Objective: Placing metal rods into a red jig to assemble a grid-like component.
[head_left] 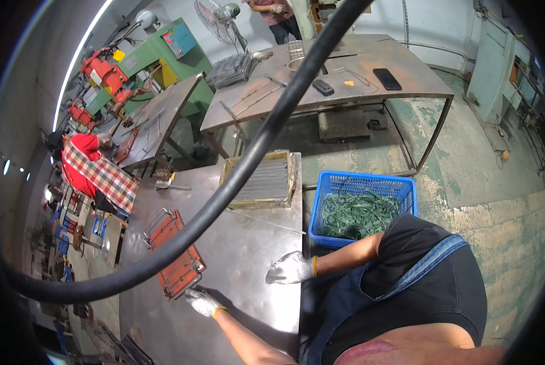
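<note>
My left hand [203, 303], in a white glove with a yellow cuff, is beside the near end of an orange-red metal fixture [174, 252]. Its fingers reach out toward a bent wire handle [192, 283] there; I cannot tell whether they touch it. The fixture lies on the steel table [242, 249] and carries thin metal rods and clips. Over the table's right edge is my right hand [292, 268], also gloved. Its fingers are curled together, and whatever may be in them is hidden. A thin rod [266, 222] lies on the table beyond it.
A yellowish tray [292, 182] of grey strips stands at the table's far end. Right of it is a blue basket [363, 177] of green strands. A black hose [248, 164] crosses my view. Another table [345, 52] holds a phone [386, 79]. A person in red [84, 146] works at left.
</note>
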Action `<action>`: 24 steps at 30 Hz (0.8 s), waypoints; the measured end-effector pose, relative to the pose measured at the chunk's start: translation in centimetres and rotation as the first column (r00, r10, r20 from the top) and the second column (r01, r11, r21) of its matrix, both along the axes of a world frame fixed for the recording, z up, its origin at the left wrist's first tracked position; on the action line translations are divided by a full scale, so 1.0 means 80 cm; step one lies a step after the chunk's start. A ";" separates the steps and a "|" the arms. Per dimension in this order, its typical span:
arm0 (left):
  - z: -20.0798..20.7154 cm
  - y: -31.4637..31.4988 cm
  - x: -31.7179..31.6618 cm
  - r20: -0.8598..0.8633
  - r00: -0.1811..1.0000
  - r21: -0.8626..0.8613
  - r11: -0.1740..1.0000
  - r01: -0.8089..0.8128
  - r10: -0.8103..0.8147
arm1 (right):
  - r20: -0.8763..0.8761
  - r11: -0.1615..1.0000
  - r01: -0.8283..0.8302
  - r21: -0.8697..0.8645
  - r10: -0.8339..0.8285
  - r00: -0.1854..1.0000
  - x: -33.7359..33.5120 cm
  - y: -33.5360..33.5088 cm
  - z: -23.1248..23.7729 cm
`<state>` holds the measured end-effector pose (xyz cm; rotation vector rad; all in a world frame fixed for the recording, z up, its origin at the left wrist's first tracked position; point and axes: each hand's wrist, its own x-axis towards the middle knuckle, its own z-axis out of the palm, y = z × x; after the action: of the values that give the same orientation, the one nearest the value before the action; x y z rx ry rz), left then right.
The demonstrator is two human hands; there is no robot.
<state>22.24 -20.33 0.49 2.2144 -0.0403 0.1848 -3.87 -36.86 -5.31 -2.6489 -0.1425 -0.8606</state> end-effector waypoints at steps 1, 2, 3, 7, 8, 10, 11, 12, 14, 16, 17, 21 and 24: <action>-0.004 -0.002 -0.021 0.004 1.000 -0.008 1.000 0.004 -0.004 | 0.004 1.000 0.004 -0.008 -0.004 1.000 0.000 0.001 -0.002; 0.002 -0.011 -0.062 0.194 0.979 0.093 0.994 0.051 -0.069 | -0.036 0.999 0.032 0.005 -0.032 0.999 -0.002 0.002 -0.004; 0.005 -0.012 -0.096 0.372 0.917 0.203 0.977 0.069 -0.143 | -0.073 0.998 0.055 0.020 -0.053 0.996 -0.002 0.003 -0.003; 0.000 0.030 -0.177 0.510 0.765 0.447 0.881 0.156 -0.394 | -0.329 0.999 0.052 -0.017 -0.055 0.943 0.007 -0.001 0.027; 0.007 0.041 -0.197 0.472 0.816 0.390 0.909 0.146 -0.334 | -0.459 0.996 0.074 -0.051 -0.089 0.884 0.007 -0.003 0.036; -0.008 0.070 -0.201 0.384 0.906 0.127 0.982 0.138 -0.177 | -0.351 0.997 0.065 -0.040 -0.075 0.933 0.022 -0.005 0.047; -0.017 0.085 -0.202 0.382 0.912 0.066 0.989 0.131 -0.146 | -0.236 0.997 0.069 -0.030 -0.075 0.969 0.031 -0.002 0.049; -0.021 0.096 -0.204 0.380 0.917 0.004 0.992 0.128 -0.120 | -0.237 0.997 0.068 -0.028 -0.072 0.969 0.044 0.000 0.047; -0.022 0.115 -0.205 0.360 0.924 -0.058 0.986 0.159 -0.128 | -0.241 0.978 0.126 0.164 -0.084 0.967 0.066 0.000 0.045; -0.001 0.132 -0.215 0.332 0.840 0.421 0.865 0.274 -0.428 | -0.313 0.965 0.170 0.200 -0.102 0.944 0.065 0.002 0.066; 0.000 0.135 -0.216 0.331 0.842 0.420 0.865 0.274 -0.427 | -0.378 0.948 0.215 0.233 -0.116 0.919 0.062 0.005 0.076; -0.001 0.137 -0.217 0.379 0.817 0.409 0.871 0.273 -0.434 | -0.254 0.968 0.170 0.185 -0.120 0.960 0.068 0.009 0.053; 0.000 0.133 -0.215 0.412 0.806 0.402 0.879 0.258 -0.425 | -0.291 0.959 0.194 0.208 -0.129 0.948 0.070 0.008 0.050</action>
<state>5.04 -9.68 0.45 2.3836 -0.8118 0.5678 1.72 -36.23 -1.35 -2.5464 0.2370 -0.5090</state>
